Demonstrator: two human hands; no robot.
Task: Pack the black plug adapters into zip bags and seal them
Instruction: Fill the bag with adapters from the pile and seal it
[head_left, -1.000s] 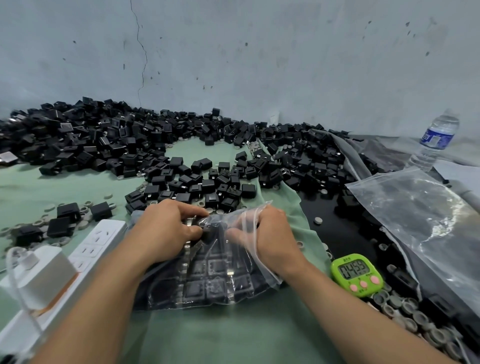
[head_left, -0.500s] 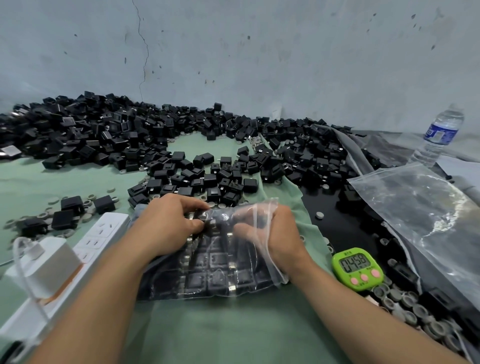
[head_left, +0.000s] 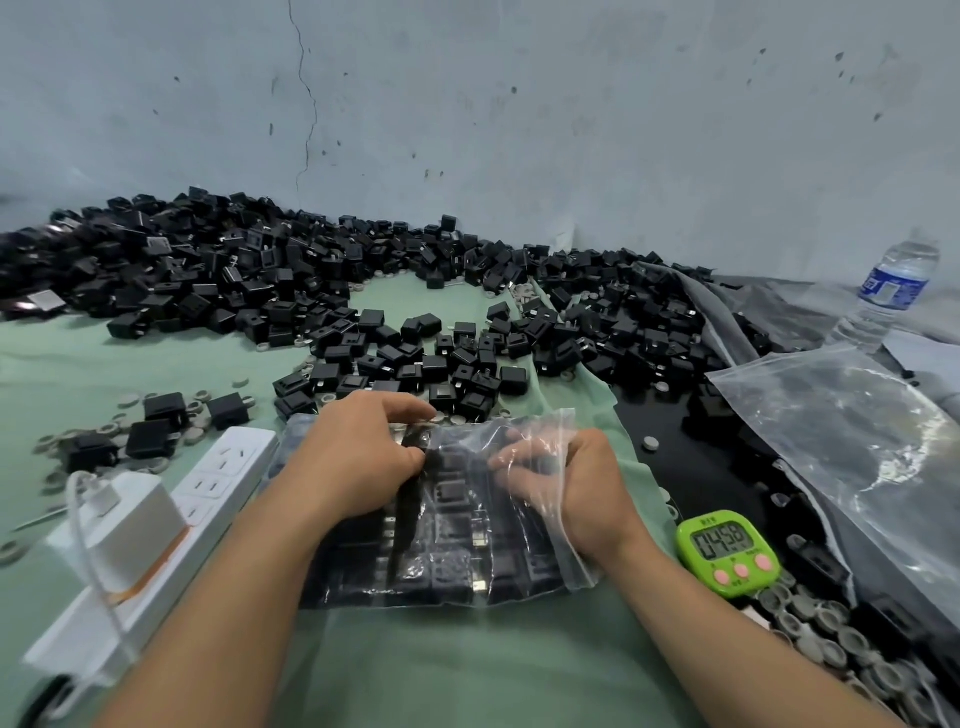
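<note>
A clear zip bag (head_left: 447, 551) lies flat on the green cloth in front of me, filled with rows of black plug adapters. My left hand (head_left: 358, 457) pinches a black adapter (head_left: 415, 441) at the bag's open far edge. My right hand (head_left: 576, 488) is partly inside the bag's mouth, its fingers curled under the plastic and holding the opening up. A large heap of loose black adapters (head_left: 322, 291) spreads across the cloth behind the bag.
A white power strip (head_left: 218, 478) with a white charger (head_left: 119, 525) lies at the left. A green timer (head_left: 727, 556) sits right of the bag, with grey caps (head_left: 831, 634) near it. A stack of empty bags (head_left: 852, 441) and a water bottle (head_left: 893, 286) stand at the right.
Both hands stay at the bag's mouth. The left hand's fingers have shifted slightly right with the adapter; the right hand has slid a little deeper into the bag. The timer reading has dropped.
</note>
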